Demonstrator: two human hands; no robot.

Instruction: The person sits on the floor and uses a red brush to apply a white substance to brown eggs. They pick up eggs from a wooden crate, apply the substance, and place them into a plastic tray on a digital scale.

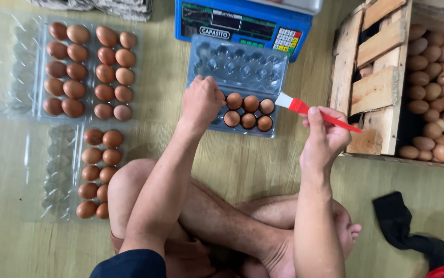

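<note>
Head view, person seated cross-legged on a pale wooden floor. The left hand [201, 100], at frame centre, is curled with knuckles up over the left end of an open clear plastic egg carton [237, 77]; its fingers close around something at the tray's corner, probably an egg being set into a cell, though the object itself is hidden beneath the hand. The right hand [324, 135], centre right, pinches the red handle of a small brush [304, 108] between thumb and fingers, holding it angled with the pale bristles up and to the left, just beside the carton's right edge, so the brush sits clear of the tray while the other hand works.

Six brown eggs [249, 111] show in the carton's near half, in two rows; its lid half lies flat toward the top of the frame, partly resting on a blue weighing scale [242, 20].

Right of frame: a wooden crate [376, 87] stacked with loose brown eggs, within the right arm's reach. Left of frame: three filled cartons [88, 72] laid open side by side, lids spread outward, apart from the working tray. Lower right: a black cloth [402, 221] on the floor.
</note>
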